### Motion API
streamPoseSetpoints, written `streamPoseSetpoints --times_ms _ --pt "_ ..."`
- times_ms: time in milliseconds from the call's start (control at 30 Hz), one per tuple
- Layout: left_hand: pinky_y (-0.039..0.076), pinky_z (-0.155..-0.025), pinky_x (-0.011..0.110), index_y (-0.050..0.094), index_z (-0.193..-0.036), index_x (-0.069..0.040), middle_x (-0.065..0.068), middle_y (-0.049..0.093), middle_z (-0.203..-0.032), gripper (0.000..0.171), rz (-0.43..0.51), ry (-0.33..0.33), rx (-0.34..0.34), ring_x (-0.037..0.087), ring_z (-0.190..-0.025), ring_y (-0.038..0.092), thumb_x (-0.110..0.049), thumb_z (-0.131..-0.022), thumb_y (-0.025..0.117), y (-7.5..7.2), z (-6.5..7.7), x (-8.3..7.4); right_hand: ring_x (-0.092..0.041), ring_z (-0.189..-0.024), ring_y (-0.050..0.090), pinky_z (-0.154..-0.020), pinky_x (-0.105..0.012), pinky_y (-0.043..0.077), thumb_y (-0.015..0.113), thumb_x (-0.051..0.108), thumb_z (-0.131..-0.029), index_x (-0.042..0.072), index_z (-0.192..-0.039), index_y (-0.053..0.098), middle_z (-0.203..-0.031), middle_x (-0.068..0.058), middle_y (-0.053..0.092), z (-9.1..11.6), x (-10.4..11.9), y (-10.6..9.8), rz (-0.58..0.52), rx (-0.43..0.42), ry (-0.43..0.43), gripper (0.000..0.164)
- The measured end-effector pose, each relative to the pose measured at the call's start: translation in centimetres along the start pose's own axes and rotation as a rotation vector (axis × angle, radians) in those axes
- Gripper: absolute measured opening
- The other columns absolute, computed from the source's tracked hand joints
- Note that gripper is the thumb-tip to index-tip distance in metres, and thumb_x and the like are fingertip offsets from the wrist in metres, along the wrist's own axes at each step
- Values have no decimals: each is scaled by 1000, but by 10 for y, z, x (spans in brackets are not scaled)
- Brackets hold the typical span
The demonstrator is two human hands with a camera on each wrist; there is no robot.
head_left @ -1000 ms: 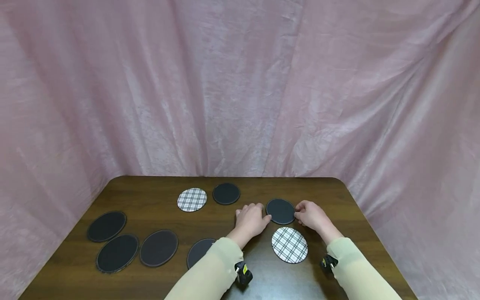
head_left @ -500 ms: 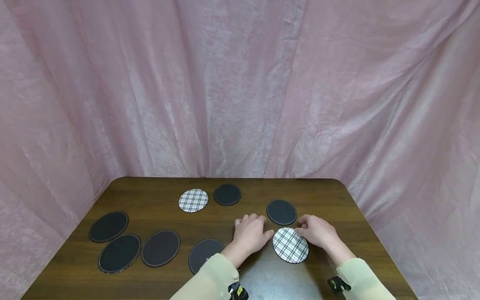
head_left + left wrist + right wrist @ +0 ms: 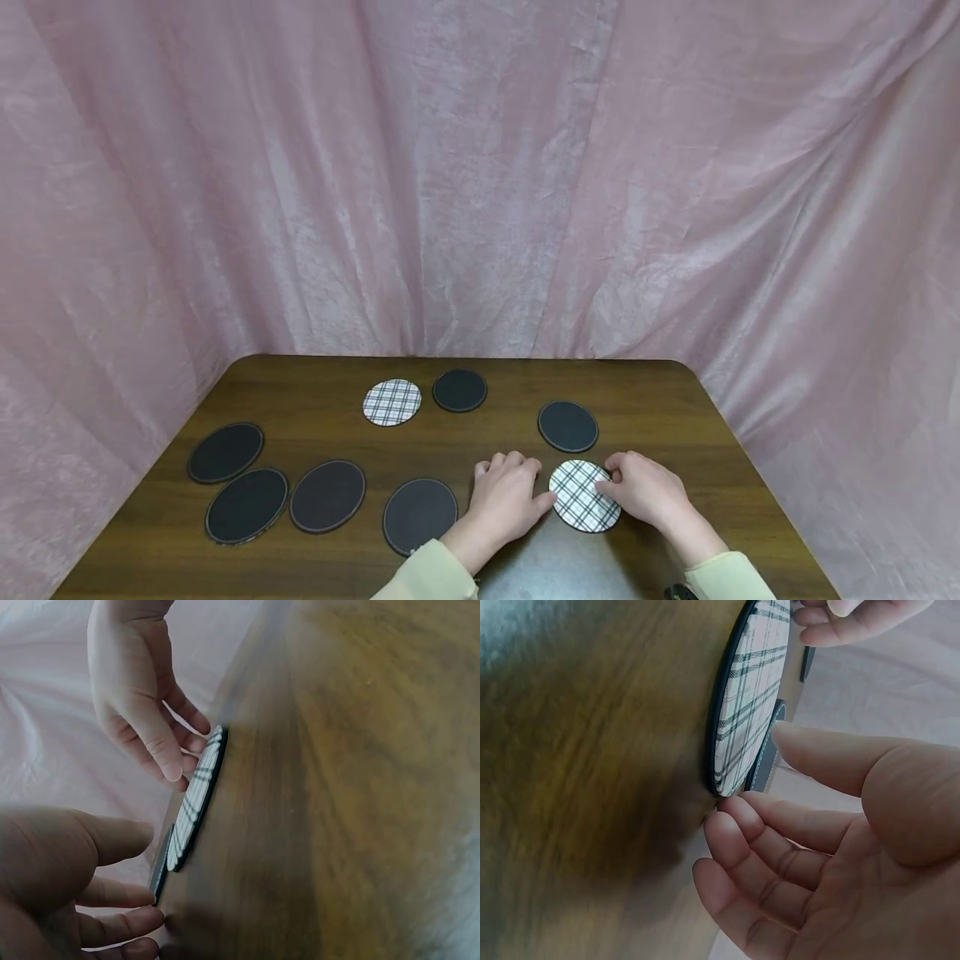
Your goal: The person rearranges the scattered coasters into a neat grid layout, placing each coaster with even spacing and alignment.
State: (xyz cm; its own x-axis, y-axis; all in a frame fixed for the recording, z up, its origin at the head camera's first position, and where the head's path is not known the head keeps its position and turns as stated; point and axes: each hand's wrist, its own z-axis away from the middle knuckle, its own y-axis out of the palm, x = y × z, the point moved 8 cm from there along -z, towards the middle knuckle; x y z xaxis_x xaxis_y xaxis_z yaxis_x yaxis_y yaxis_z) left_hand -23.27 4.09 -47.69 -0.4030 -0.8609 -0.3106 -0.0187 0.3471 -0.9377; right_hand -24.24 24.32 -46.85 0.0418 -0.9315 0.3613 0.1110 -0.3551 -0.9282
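Observation:
A round plaid coaster (image 3: 576, 500), white with dark lines, lies on the table between my two hands. My right hand (image 3: 647, 493) is at its right edge; in the right wrist view the fingertips (image 3: 724, 829) sit right at the rim, while the thumb stands apart above the plaid face. My left hand (image 3: 504, 497) is at the coaster's left side, thumb toward the rim and the other fingers spread near the wood. In the left wrist view its thumb and fingers are apart with nothing between them. Just beyond lies a round black coaster (image 3: 567, 427).
Farther back are another plaid coaster (image 3: 392, 402) and a black coaster (image 3: 460, 391). Several black coasters, including one (image 3: 420, 515) beside my left forearm, lie to the left. A pink curtain (image 3: 480, 183) hangs behind the wooden table (image 3: 645, 392).
Both hands have left the sides of the black coaster and come nearer, to the sides of the plaid one. The coasters stay where they lay; the view has shifted slightly.

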Motion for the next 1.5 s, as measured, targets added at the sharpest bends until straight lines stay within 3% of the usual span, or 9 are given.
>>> streamPoseSetpoints --times_ms 467,733,1100,1500 --pt "48 -90 50 80 -119 -16 4 67 -111 56 -51 7 -15 25 -106 60 -58 -85 92 8 7 -5 -16 -83 60 -72 -48 53 90 33 -89 8 -111 78 -91 3 64 11 -2 7 5 -19 2 35" --pt "47 -95 53 76 -121 -15 5 65 -112 64 -90 8 -16 27 -108 58 -63 -81 92 13 10 -9 -17 -84 62 -72 -48 53 90 34 -88 9 -108 78 -92 2 67 13 -4 10 9 -9 17 34" --pt "45 -88 50 76 -112 -17 2 64 -107 56 -52 9 -42 24 -103 57 -58 -79 96 13 10 -10 -18 -85 65 -74 -50 55 92 32 -88 9 -105 77 -93 1 70 8 -2 10 -5 -3 11 32" --pt "41 -81 43 75 -103 -16 0 64 -96 51 -16 -3 -57 23 -94 58 -53 -76 99 11 7 -9 -17 -84 65 -79 -45 53 89 14 -88 6 -102 73 -90 2 70 7 -5 6 -172 -53 13 22"
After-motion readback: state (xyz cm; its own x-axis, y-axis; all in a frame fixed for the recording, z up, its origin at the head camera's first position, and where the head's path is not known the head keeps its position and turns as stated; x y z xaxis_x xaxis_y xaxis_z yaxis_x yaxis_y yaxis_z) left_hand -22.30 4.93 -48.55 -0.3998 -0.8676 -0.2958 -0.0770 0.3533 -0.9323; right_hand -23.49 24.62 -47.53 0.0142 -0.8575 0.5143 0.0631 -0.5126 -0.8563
